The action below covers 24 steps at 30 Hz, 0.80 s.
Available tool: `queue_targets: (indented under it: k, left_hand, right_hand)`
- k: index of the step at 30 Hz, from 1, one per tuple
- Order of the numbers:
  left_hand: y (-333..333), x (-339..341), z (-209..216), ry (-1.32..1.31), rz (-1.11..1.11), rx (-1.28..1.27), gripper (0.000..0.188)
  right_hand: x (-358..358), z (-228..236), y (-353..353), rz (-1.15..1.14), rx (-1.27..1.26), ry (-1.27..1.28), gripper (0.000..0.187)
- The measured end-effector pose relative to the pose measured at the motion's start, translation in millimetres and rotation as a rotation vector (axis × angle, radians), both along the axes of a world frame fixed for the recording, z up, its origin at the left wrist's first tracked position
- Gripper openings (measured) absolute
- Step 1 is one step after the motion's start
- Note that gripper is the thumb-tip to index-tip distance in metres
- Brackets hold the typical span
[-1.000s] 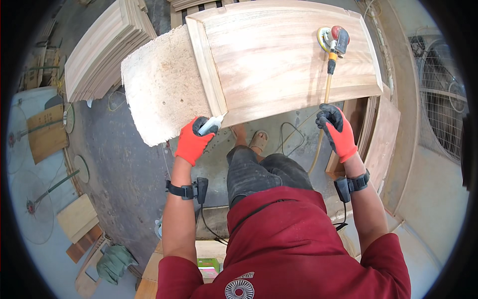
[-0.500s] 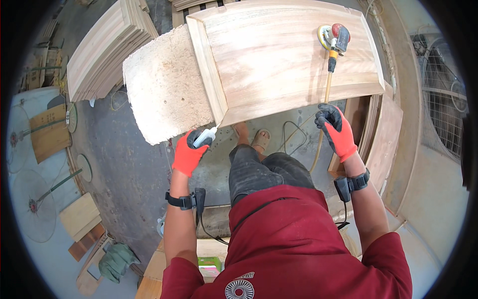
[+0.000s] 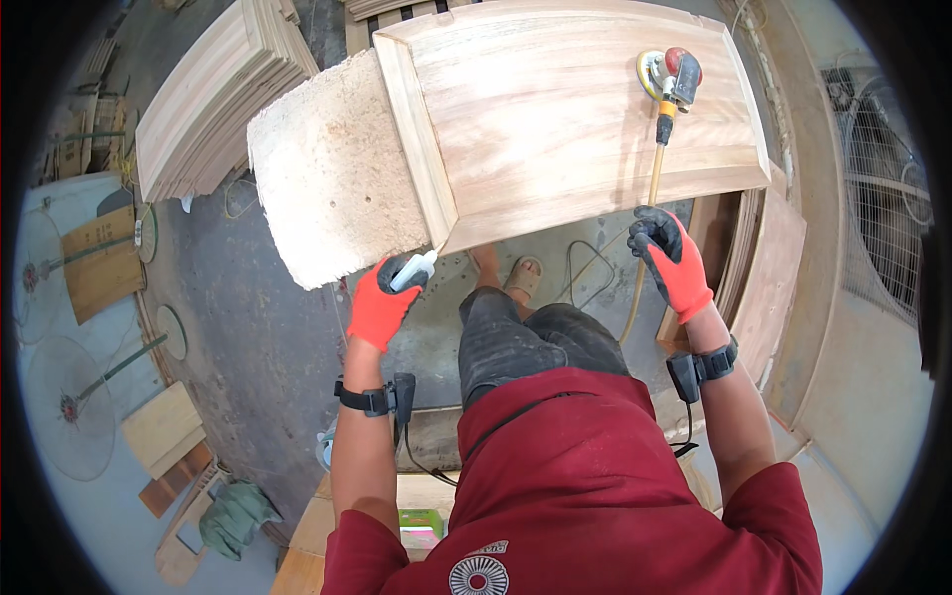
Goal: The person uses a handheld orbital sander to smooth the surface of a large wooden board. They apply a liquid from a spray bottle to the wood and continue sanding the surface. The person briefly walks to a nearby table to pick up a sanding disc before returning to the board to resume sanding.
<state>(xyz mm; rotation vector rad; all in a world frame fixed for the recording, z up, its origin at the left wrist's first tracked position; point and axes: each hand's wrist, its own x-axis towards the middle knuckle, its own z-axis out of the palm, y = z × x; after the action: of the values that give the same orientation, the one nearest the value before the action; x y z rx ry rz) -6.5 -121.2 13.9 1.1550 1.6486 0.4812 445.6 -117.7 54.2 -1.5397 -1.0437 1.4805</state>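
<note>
My left hand, in an orange-red glove with dark fingers, is closed around a small white squeeze bottle. The bottle's nozzle points up at the near corner of a framed wooden panel, by the end of its left edge strip; whether it touches is too small to tell. Gloved alike, my right hand is closed around a tan air hose just past the panel's near edge. That hose runs up to a round sander with a red top, which rests on the panel's right part.
A rough pale board lies at the panel's left end. Stacked wooden panels stand at the far left. Fans and loose boards line the left side. Below the panel's right end are wooden parts. Hose loops lie on the floor.
</note>
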Motion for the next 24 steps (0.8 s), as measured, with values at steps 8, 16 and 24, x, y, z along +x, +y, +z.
queue_targets:
  k: [8,16,24]
  left_hand:
    - [22.3,9.6,-0.5,-0.032,-0.029,0.023,0.025]
    - [30.7,18.2,-1.7,-0.04,-0.068,0.113,0.026]
    - [26.0,44.5,3.8,-0.659,0.367,-0.085,0.035]
  right_hand:
    - [1.2,-1.3,-2.4,-0.015,0.01,-0.001,0.047]
    - [-21.0,8.8,-5.3,-0.002,-0.033,0.029,0.045]
    - [-90.9,17.1,4.0,0.352,0.092,-0.265,0.052]
